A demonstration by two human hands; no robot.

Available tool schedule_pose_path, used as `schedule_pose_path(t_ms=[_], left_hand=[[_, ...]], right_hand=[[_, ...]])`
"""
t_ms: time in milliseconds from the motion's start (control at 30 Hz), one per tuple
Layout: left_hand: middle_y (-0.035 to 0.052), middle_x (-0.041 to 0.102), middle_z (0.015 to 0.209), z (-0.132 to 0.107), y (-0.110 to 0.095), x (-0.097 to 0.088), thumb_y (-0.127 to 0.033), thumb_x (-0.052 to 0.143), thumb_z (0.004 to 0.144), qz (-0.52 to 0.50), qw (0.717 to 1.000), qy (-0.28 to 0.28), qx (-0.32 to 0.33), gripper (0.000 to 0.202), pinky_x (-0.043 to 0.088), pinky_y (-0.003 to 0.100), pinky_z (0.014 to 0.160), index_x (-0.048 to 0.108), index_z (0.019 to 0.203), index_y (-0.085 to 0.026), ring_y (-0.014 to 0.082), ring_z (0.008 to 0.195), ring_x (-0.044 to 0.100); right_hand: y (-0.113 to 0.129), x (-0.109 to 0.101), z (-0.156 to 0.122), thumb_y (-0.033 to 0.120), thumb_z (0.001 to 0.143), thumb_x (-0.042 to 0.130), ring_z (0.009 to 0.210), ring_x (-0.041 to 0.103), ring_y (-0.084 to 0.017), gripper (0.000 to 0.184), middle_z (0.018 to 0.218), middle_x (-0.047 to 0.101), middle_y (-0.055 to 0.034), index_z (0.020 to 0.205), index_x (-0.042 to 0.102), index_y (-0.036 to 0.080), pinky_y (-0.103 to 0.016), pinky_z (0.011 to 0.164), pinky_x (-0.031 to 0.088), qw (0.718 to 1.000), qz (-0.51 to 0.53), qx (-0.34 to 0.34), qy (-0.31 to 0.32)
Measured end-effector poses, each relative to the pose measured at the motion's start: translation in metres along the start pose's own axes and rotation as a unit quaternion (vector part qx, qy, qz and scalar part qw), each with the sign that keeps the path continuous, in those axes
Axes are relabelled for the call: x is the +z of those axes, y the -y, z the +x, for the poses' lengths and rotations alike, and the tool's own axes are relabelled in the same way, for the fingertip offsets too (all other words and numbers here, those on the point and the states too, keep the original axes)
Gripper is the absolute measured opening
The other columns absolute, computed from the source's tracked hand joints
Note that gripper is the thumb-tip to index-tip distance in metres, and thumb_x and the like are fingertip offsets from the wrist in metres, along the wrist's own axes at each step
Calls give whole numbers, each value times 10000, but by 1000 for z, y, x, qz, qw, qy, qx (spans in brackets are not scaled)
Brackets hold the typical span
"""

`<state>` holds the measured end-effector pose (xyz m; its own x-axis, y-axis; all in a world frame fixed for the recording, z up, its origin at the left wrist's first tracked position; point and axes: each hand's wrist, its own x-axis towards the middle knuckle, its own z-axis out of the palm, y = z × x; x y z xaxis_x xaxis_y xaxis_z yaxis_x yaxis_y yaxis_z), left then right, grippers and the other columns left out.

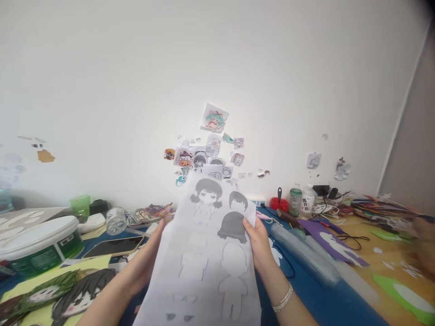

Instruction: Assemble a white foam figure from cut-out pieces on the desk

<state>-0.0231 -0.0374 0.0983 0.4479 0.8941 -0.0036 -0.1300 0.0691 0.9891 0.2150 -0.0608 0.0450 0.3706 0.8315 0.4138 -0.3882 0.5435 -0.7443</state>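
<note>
A long white paper sheet (pixel 204 249) is held up in front of me, printed in grey with a chibi doll figure, hair pieces, a body outline, clothing outlines and a pair of eyes. My right hand (pixel 257 240) pinches its right edge, thumb on the front and fingers behind. On the left edge, my left hand (pixel 159 233) grips the sheet from the side, most of its fingers hidden behind the paper. Under my left forearm lie painted doll cut-outs (pixel 50 290) with green and black hair on yellow paper. A phone (pixel 113 246) rests beyond that forearm.
A white-lidded green tub (pixel 39 244) stands at left. Clear rolled plastic (pixel 306 256) lies on the blue mat at right, beside purple paper (pixel 328 240) with a cut-out shape. Bottles (pixel 307 199) and a red container (pixel 278 204) stand by the wall. Small drawings (pixel 215 118) are stuck on the wall.
</note>
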Motion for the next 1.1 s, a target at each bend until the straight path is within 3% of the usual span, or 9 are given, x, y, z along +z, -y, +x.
schedule_pose_path(t_ms=[67,167,300,400,500,567,667,800,1100], left_hand=[[126,652,1045,-3,-3,4,-662,441,697,-65,992,87,-59,741,464,439,813,476,1244,-164,339,1004,571],[122,613,1133,0,2,3,-640,434,719,-91,986,123,-72,716,433,422,875,451,1262,-173,317,1058,545],[134,633,1092,16,26,-10,-441,594,713,-47,995,56,-63,586,468,384,825,477,1210,-153,291,975,599],[130,671,1001,31,44,-21,-401,635,684,-5,999,0,-34,575,496,365,744,485,1173,-140,277,874,638],[119,694,905,42,56,-30,-387,640,669,31,998,-46,-19,531,501,340,691,513,1107,-115,261,813,650],[113,701,850,49,62,-35,-377,645,655,47,996,-69,-12,483,501,338,681,541,1041,-106,258,789,652],[104,702,796,56,72,-42,-368,640,650,64,993,-98,-10,385,502,351,683,572,927,-110,253,750,652],[100,702,794,66,89,-50,-352,641,646,73,991,-108,-18,343,502,379,717,576,892,-121,264,778,649],[129,685,941,67,95,-50,-378,610,644,122,988,-91,-19,412,506,383,737,569,960,-117,273,831,644]], right_hand=[[-5,-6,5,359,710,660,1044,551,-247,490,1127,593,-90,1141,512,179,-396,903,425,1000,-25,2,13],[-21,-16,13,354,677,674,996,574,-244,461,1066,616,-104,1060,520,150,-393,888,428,992,-116,12,41],[-44,-29,19,328,655,656,916,592,-251,546,1024,608,-115,1125,443,148,-428,823,454,956,-289,35,30],[-40,-26,13,287,654,658,991,533,-253,599,1138,526,-121,1194,422,178,-440,875,413,889,-456,-50,-13],[-26,-8,-4,359,732,623,1010,517,-212,487,1207,490,-78,1176,471,229,-378,887,414,851,-480,-108,183],[-24,7,-19,462,682,663,1102,459,-220,545,1222,503,-58,1151,516,226,-358,968,344,785,-476,-134,373],[-35,22,-38,524,699,620,1154,415,-195,622,1275,473,-41,1218,471,215,-313,1025,252,682,-499,-185,502],[-55,23,-47,566,729,558,1125,438,-193,636,1278,473,-56,1228,470,181,-296,998,268,608,-551,-189,539],[-60,17,-55,510,743,573,1054,484,-212,530,1272,482,-67,1148,560,170,-302,933,340,581,-565,-193,553]])
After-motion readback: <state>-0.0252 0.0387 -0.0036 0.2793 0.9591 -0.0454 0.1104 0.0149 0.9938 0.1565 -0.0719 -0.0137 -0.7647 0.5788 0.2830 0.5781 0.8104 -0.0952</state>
